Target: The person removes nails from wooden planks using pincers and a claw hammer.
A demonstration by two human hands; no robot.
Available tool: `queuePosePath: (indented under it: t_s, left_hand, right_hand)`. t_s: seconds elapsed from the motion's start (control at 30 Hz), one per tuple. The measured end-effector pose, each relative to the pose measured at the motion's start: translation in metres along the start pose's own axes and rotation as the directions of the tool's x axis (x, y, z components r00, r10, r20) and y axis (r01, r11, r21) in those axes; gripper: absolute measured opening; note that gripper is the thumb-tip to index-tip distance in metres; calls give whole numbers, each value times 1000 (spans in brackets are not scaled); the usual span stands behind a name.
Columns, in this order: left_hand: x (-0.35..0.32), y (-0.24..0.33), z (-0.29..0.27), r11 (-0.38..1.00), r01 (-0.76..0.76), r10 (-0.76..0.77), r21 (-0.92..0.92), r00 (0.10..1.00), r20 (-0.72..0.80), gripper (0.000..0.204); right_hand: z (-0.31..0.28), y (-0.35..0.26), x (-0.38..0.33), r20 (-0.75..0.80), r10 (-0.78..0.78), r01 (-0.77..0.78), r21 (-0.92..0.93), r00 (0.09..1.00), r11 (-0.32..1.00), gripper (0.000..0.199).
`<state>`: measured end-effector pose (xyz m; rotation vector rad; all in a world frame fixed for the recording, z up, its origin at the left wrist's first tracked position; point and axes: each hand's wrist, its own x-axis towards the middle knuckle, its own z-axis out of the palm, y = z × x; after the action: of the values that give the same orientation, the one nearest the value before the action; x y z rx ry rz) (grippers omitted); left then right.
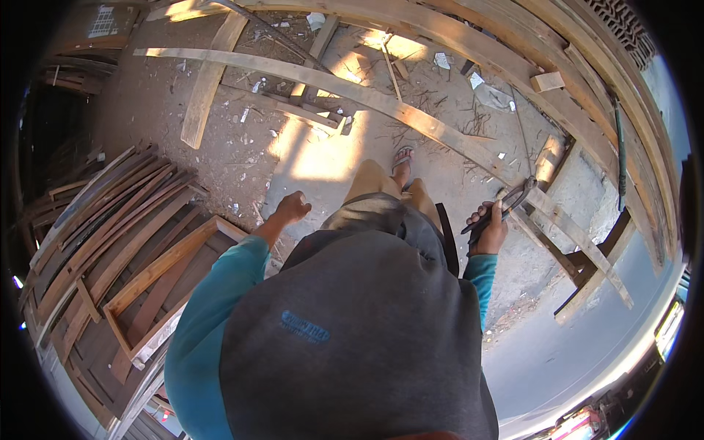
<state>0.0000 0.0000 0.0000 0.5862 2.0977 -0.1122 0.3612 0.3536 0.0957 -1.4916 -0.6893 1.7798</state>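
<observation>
Head view: a person stands on a dusty dirt floor (242,158), seen from above.
Right hand: the right hand (490,231) is closed around dark metal pincers (506,205), which are long, thin and point up to the right.
Left hand: the left hand (292,207) is curled in a loose fist and holds nothing, well apart from the other hand.
Wood: a long rough plank (352,92) lies across the floor ahead; curved dark boards (110,227) are stacked at the left, beside a pale wooden frame (158,275).
Foot: one sandal (401,158) stands in a sunny patch.
Label: a small blue print (304,328) sits on the grey shirt (352,345).
</observation>
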Motion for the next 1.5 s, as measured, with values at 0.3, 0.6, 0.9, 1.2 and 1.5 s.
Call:
queuePosePath:
  t_s: [0.3,0.6,0.9,1.2,1.5]
  left_hand:
    - [-101,-56,139,952,10,25,-307,994,111,34]
    - [-94,-61,171,877,-53,86,-478,995,47,33]
    - [-56,-125,111,836,-177,144,-519,984,-103,35]
    - [23,-141,-48,785,-125,222,-606,971,89,38]
    - [178,-161,-142,904,-393,411,-167,907,87,38]
  right_hand:
    - [4,33,17,79,103,-107,49,992,993,41]
    - [44,34,-9,156,-47,93,-302,987,949,45]
    - [127,63,-25,173,5,47,-295,985,954,46]
    - [242,81,-76,64,165,-148,-208,984,967,36]
    - [241,109,-156,-26,44,-51,-460,999,886,42]
